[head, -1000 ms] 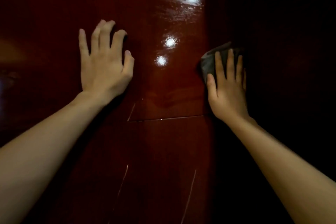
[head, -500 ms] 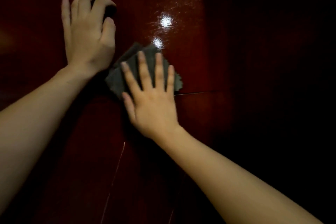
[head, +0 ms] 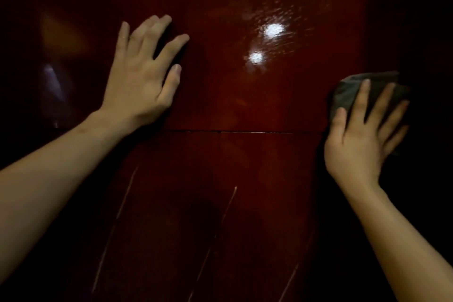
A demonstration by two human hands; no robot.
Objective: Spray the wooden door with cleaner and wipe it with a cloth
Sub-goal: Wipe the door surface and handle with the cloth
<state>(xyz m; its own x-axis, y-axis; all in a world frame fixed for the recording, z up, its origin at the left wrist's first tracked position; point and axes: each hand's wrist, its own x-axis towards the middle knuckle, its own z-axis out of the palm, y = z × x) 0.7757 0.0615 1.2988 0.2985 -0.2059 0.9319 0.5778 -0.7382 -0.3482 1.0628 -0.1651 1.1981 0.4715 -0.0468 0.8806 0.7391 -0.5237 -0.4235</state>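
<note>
Dark red glossy wood filled the frame: wooden door (head: 245, 95), lit only in a central band, frame edges near black.

Left hand (head: 139, 78) sat flat on the door at centre-left, fingers spread and mostly straight, nothing in it.

Right hand (head: 360, 140) was at middle-right, at the right edge of the lit band. Palm faced the door, fingers straight and fanned over a grey cloth (head: 348, 95), pressing it onto the surface. No curl round it; the thumb lay on the cloth's lower left edge.

Cloth was bunched and showed above and left of the fingers. Its right part faded into the dark, extent there unreadable.

Hands were well apart, bare door between them.

Thin horizontal seam (head: 245, 132) crossed the door just below the left palm.

Two bright light spots (head: 274, 30) reflected at upper centre-right, with a streaky sheen toward the top right.

Pale slanted streaks (head: 230, 201) marked the lower half; scratches or reflections, couldn't tell.

Left forearm (head: 49, 179) and right forearm (head: 404, 240) were bare, entering from the lower corners.
</note>
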